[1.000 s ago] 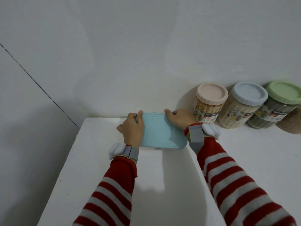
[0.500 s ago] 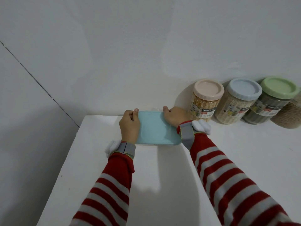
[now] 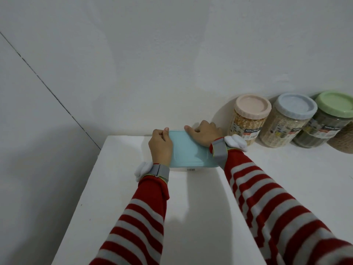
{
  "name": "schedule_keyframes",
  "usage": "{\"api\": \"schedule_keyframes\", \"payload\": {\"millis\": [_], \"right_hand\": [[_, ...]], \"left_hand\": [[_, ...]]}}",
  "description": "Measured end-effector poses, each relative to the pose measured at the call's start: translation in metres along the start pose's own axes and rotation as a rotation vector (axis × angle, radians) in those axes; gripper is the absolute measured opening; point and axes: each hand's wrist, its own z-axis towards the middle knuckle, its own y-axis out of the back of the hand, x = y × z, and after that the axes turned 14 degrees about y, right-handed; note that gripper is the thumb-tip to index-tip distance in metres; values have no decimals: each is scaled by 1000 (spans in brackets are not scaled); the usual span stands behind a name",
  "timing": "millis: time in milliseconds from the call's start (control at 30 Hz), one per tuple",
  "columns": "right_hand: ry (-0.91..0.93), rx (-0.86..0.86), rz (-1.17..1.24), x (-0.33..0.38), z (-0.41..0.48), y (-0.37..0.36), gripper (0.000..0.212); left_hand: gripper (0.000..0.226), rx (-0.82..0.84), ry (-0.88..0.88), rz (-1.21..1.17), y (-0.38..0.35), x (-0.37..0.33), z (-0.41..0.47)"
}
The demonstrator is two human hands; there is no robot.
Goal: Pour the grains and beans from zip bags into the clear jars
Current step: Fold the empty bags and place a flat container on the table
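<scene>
A flat rectangular box with a light blue lid (image 3: 189, 150) lies at the back of the white table, close to the wall. My left hand (image 3: 160, 148) grips its left edge, thumb on top. My right hand (image 3: 203, 133) holds its far right corner, fingers curled over the edge. To the right, against the wall, stand three clear jars with lids on: a pink-lidded jar (image 3: 248, 119) of yellow grains, a blue-lidded jar (image 3: 284, 123) of pale grains and a green-lidded jar (image 3: 322, 125) of dark beans. No zip bag is in view.
The white table (image 3: 200, 217) ends at its left edge (image 3: 84, 188), with a grey wall beyond. A woven brown object (image 3: 343, 142) shows at the far right behind the green-lidded jar.
Both hands have pushed the blue-lidded box a little farther back toward the wall; the grips look the same.
</scene>
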Motion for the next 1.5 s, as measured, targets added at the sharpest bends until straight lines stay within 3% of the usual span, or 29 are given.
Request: {"api": "schedule_keyframes", "payload": {"millis": [67, 133, 267, 400, 600, 800, 933, 1100, 1267, 1400, 1500], "right_hand": [[96, -214, 125, -11, -10, -2, 34], [29, -408, 231, -20, -23, -10, 34], [-241, -501, 311, -24, -38, -35, 45], [-276, -568, 260, -19, -45, -35, 46], [-472, -512, 549, -24, -47, -36, 54], [-388, -315, 418, -28, -39, -27, 58], [-443, -370, 254, -19, -39, -33, 54], [-471, -335, 213, -21, -36, -31, 62], [-474, -284, 258, -25, -37, -28, 75], [-448, -252, 180, -23, -37, -27, 70], [-485, -289, 248, -28, -38, -30, 81]], "left_hand": [[30, -31, -14, 5, 0, 1, 3], [29, -34, -7, 39, -1, 0, 10], [33, 13, -12, 144, -6, -1, 21], [41, 58, 19, 265, 1, 2, 25], [44, -35, 63, 188, 1, 14, 14], [50, -91, -65, 300, 4, 13, 18], [50, -111, -95, 431, 4, 14, 15], [53, -137, -22, 431, -1, 11, 18], [52, -161, -160, 306, 5, 17, 19], [48, -173, 14, 285, 3, 16, 10], [73, -73, 174, 508, 5, 16, 5]]}}
